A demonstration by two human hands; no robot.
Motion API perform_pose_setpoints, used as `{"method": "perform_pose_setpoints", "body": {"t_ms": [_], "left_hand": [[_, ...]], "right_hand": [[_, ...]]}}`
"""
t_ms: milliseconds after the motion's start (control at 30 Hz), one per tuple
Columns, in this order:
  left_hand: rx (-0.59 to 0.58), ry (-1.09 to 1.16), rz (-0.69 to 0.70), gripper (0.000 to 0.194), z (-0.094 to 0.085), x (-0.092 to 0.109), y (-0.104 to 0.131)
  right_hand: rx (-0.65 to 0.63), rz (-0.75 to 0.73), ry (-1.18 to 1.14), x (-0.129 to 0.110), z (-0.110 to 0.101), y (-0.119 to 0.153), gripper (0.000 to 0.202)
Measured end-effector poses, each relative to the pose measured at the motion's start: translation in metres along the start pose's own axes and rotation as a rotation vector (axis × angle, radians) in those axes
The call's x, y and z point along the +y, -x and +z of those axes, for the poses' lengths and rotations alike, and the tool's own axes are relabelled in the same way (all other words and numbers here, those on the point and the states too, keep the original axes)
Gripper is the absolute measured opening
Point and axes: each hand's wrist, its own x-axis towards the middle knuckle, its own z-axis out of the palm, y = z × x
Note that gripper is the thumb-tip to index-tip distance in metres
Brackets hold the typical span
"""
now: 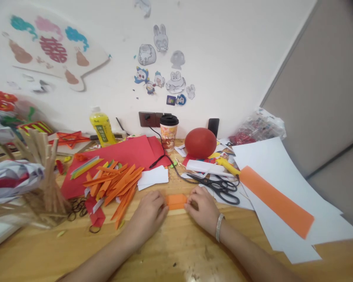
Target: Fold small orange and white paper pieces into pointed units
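A small folded piece of orange paper (177,201) lies on the wooden table between my two hands, with a crease running along its length. My left hand (151,213) pinches its left end, fingers closed. At the right end, my right hand (204,209) grips the paper between thumb and fingers; a bracelet (219,228) circles that wrist. Left of my hands is a heap of folded orange paper strips (114,182). Black scissors (220,188) rest just beyond my right hand. A flat orange strip (278,199) lies on white sheets (267,160) to the right.
Red paper (129,150), a yellow drink bottle (102,127), a lidded paper cup (168,133) and a red balloon (200,143) stand or lie toward the wall. A yellow glue gun (228,166) trails a black cable. A container of rolled sticks (47,168) stands at the left.
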Motion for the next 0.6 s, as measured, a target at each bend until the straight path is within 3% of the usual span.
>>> {"method": "perform_pose_setpoints", "body": {"t_ms": [333, 500, 600], "left_hand": [[-0.002, -0.173, -0.104, 0.011, 0.0056, 0.0023, -0.0012], [0.04, -0.283, 0.199, 0.031, 0.0046, 0.0035, 0.0015], [0.015, -0.354, 0.294, 0.029, -0.0021, 0.0055, 0.0045]], "right_hand": [[0.045, 0.09, 0.071, 0.0019, 0.0035, 0.0014, 0.012], [0.07, 0.082, 0.059, 0.0043, 0.0046, 0.0008, 0.013], [0.08, 0.074, 0.044, 0.0047, 0.0048, 0.0002, 0.014]]}}
